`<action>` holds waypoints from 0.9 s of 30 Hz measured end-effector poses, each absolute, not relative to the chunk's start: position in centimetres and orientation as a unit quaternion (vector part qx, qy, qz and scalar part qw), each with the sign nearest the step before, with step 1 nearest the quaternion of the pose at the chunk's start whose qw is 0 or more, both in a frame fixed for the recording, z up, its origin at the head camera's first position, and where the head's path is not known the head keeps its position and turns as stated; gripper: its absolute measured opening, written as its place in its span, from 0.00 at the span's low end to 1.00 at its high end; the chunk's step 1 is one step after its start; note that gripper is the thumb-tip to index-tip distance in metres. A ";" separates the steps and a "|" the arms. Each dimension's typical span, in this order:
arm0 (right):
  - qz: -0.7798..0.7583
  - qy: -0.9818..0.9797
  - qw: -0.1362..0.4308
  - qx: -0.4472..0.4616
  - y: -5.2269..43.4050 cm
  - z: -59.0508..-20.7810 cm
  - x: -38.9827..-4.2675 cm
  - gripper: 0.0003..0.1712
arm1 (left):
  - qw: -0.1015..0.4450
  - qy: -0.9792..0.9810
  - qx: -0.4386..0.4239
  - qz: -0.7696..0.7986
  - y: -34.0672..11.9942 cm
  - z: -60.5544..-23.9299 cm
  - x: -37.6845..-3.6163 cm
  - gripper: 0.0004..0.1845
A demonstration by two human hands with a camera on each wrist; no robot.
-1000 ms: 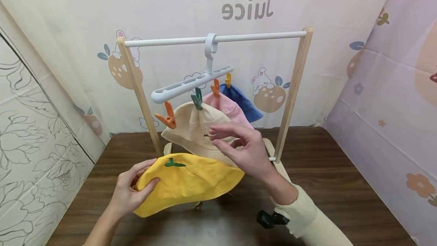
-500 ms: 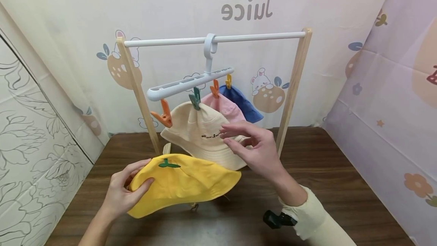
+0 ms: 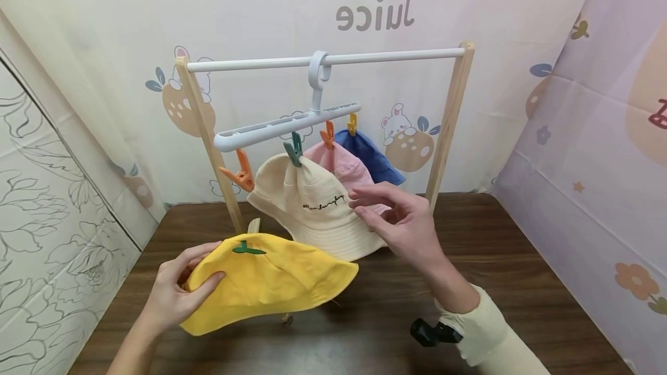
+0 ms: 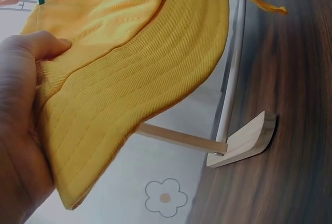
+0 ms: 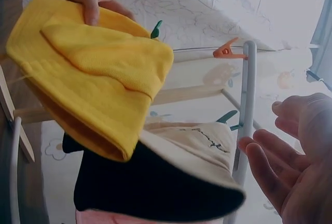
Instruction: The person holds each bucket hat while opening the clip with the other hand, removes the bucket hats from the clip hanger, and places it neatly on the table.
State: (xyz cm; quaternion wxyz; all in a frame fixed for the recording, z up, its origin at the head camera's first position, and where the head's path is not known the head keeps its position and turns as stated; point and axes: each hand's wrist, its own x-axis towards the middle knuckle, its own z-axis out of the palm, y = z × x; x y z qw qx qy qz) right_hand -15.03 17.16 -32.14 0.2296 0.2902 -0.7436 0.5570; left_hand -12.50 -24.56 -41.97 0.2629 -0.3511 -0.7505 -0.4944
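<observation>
My left hand pinches the left side of a yellow bucket hat with a green sprout on its crown, thumb in front. In the left wrist view the hat's brim spreads out beyond the thumb. My right hand holds nothing; its fingers are loosely bent beside a cream bucket hat with dark lettering. A green clip holds that hat under the pale hanger. An unused orange clip hangs at the hanger's near end, above the yellow hat.
Behind the cream hat hang a pink hat on another orange clip and a blue hat on a yellow clip. The hanger hooks over a white rod between wooden posts on the dark table.
My left hand has moved left with the yellow hat. My right hand has shifted right, uncovering the cream hat's lettering. The hanger's near end has swung left with its orange clip.
</observation>
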 end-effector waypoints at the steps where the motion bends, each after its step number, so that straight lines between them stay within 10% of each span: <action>1: 0.556 -0.744 0.232 0.290 17.2 -32.1 -15.0 0.17 | 0.259 -0.754 -0.347 -0.494 -24.7 -41.9 -12.5 0.39; 27: 0.542 -0.745 0.262 0.287 19.0 -32.7 -15.4 0.20 | 0.238 -0.800 -0.297 -0.464 -27.4 -41.0 -11.1 0.38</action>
